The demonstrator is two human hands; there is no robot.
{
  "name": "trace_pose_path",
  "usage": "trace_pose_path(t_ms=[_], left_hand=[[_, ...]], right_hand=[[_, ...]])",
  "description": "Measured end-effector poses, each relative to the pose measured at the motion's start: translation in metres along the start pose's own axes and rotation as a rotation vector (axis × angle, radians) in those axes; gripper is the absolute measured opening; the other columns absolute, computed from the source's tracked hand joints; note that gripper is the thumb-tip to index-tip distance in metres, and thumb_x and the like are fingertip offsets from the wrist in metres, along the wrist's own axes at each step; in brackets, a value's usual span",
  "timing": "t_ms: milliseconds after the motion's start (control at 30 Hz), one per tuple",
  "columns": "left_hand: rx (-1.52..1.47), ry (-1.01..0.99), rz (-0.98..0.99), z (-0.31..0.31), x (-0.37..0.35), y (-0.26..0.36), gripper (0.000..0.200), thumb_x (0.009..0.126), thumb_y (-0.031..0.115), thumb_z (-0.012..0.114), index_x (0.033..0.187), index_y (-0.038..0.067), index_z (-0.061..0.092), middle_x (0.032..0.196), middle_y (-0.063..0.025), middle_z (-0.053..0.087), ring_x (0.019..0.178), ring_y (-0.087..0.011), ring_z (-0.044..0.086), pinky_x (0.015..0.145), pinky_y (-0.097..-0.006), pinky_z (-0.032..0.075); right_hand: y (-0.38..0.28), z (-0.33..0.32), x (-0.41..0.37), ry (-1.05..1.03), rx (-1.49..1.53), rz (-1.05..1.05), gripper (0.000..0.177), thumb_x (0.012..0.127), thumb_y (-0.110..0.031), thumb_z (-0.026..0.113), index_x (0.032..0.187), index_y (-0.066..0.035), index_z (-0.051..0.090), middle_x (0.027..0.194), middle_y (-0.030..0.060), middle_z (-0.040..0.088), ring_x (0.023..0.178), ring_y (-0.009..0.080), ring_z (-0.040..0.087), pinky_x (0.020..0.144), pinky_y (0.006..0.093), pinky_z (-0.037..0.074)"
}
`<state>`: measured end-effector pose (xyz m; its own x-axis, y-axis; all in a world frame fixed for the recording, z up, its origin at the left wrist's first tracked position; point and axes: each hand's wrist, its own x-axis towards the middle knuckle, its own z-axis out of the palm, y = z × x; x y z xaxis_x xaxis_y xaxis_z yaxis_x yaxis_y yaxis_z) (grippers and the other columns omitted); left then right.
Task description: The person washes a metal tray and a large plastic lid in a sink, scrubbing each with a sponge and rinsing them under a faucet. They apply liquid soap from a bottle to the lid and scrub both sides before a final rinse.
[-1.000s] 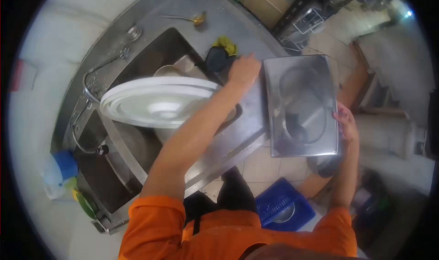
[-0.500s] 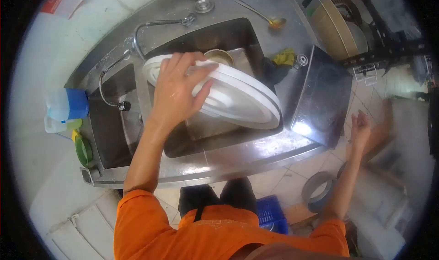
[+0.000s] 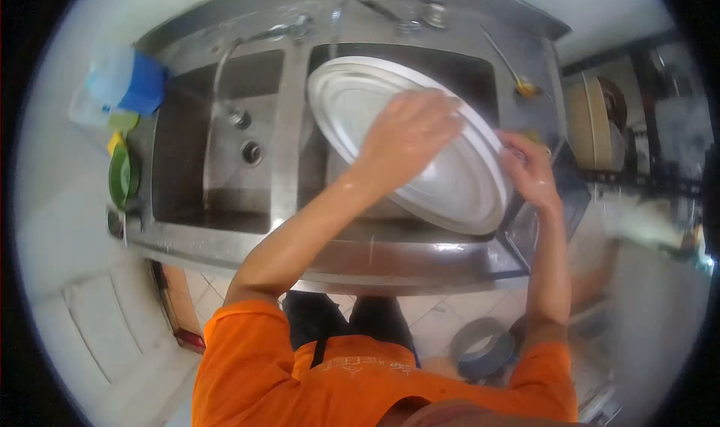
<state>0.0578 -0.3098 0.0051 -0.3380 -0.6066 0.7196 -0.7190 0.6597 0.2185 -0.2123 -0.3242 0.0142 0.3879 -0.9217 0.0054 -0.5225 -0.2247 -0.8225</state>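
Observation:
A large round white lid (image 3: 465, 179) is held tilted over the right sink basin, its ringed inner face toward me. My right hand (image 3: 529, 168) grips its right rim, with the thumb and fingers bent around the edge. My left hand (image 3: 411, 136) lies over the lid's face near the upper rim, back of the hand up. Its fingers are blurred, and whatever may be under them is hidden. Much of the right basin (image 3: 375, 228) is behind the lid.
The left basin (image 3: 180, 172) has a drain and a hose tap (image 3: 238, 118). A ladle (image 3: 525, 88) lies on the steel counter at right. Blue liquid jugs (image 3: 139, 82) and a green bowl (image 3: 124, 175) stand left. A dark panel (image 3: 566, 209) sits beyond the right hand.
My right hand has come up from beside the counter to the lid's right rim. My left hand has shifted from the upper rim onto the lid's face. The view has turned.

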Motion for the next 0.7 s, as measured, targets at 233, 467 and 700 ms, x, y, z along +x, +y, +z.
trace_pose_path(t_ms=[233,467,700], left_hand=[[-0.186,-0.176,-0.085,-0.002,-0.044,0.013,0.025,0.078,0.014,0.067,0.102,0.01,0.066,0.129,-0.0065,0.059,0.105,-0.023,0.06,0.085,-0.0401,0.046],[-0.258,-0.184,-0.245,-0.046,-0.081,0.019,0.055,0.079,0.017,0.075,0.129,0.009,0.052,0.133,-0.0129,0.054,0.095,-0.0249,0.062,0.08,-0.033,0.047],[-0.906,0.057,-0.96,-0.06,-0.097,-0.003,0.046,0.089,0.028,0.072,0.124,0.005,0.051,0.113,-0.0121,0.061,0.092,-0.0211,0.066,0.084,-0.0341,0.049]], right_hand=[[-0.042,0.027,0.061,-0.033,-0.157,-0.064,0.031,0.089,-0.025,0.068,0.11,-0.002,0.071,0.086,0.0122,0.071,0.076,0.0146,0.062,0.074,0.0314,0.05],[-0.112,0.048,0.093,-0.153,-0.349,0.003,0.033,0.089,-0.031,0.069,0.101,0.0,0.07,0.075,0.0137,0.068,0.067,0.0169,0.059,0.069,0.0323,0.049],[-0.166,0.058,0.091,-0.19,-0.648,-0.185,0.025,0.083,-0.019,0.066,0.102,-0.003,0.068,0.087,0.0224,0.066,0.078,0.0338,0.065,0.073,0.0376,0.05]])
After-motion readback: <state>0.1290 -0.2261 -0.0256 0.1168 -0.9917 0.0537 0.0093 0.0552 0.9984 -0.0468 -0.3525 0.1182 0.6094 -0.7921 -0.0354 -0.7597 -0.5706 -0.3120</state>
